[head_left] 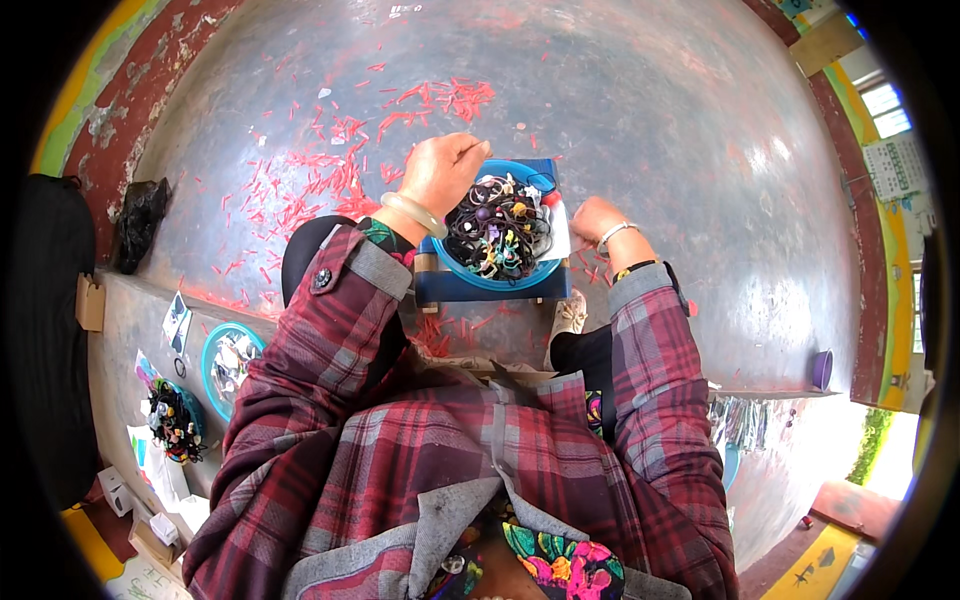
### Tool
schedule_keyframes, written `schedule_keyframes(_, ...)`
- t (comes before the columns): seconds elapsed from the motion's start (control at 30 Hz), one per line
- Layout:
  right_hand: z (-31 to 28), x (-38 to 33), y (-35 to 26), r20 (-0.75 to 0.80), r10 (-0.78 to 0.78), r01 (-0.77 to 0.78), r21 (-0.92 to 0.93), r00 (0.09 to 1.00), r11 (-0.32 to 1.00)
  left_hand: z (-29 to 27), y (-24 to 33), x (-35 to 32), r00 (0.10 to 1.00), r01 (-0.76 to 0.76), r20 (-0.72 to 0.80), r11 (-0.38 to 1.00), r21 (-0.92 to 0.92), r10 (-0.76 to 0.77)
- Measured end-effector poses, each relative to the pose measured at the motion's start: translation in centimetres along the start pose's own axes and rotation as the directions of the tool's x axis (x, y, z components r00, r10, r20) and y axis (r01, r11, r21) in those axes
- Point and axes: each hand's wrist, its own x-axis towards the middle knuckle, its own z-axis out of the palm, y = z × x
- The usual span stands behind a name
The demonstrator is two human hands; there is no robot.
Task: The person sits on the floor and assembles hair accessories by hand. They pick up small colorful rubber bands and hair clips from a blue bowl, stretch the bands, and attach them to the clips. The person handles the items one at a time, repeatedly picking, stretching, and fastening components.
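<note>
Hair ties (500,222), mostly black elastic loops with small coloured charms, are lying in a tangled heap inside a blue basin (497,284), which is sitting on a low dark-blue stool (432,287) in front of the person. Each loop is probably going to feel light, soft and stretchy, with little to break except the charms, which are looking harder and perhaps only glued on. Cords are crossing over one another, so a single tie is likely to drag its neighbours along; pinching it by the elastic beside its charm is looking like the safer hold. The basin is appearing to be thin plastic, best taken by its rim.

The left hand (445,168) is hovering at the basin's far left edge, back upward, a pale bangle (415,214) circling the wrist, fingers bending in toward the thumb. The right hand (600,217) is hanging just beside the white sheet (559,236) at the basin's right, its fingers curling and partly hidden. Whether either is gripping something thin, I cannot tell. Both elbows are bending outward, forearms pointing forward in plaid sleeves (655,335).
</note>
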Motion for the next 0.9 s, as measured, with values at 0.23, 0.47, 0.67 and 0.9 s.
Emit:
schedule_keyframes(0.23,-0.3,-0.6,0.2,-0.118,-0.099,0.101,0.007,0.988,0.995,-0.1,-0.1,-0.1,0.999,0.007,0.042,0.999,0.043,-0.009)
schedule_keyframes(0.47,-0.1,-0.5,0.2,-0.163,-0.18,0.17,-0.073,0.97,0.983,0.2,-0.4,-0.1,1.0,-0.022,0.007,1.0,-0.017,0.022)
schedule_keyframes(0.67,-0.5,-0.4,0.5,-0.141,-0.141,0.127,-0.107,0.98,0.986,0.2,-0.4,-0.1,0.999,-0.036,0.006,0.999,-0.012,0.036)
schedule_keyframes(0.9,-2.5,-1.9,0.4,-0.084,-0.099,0.104,0.055,0.992,0.993,0.2,-0.2,-0.2,0.999,-0.04,0.014,0.999,-0.008,0.04)
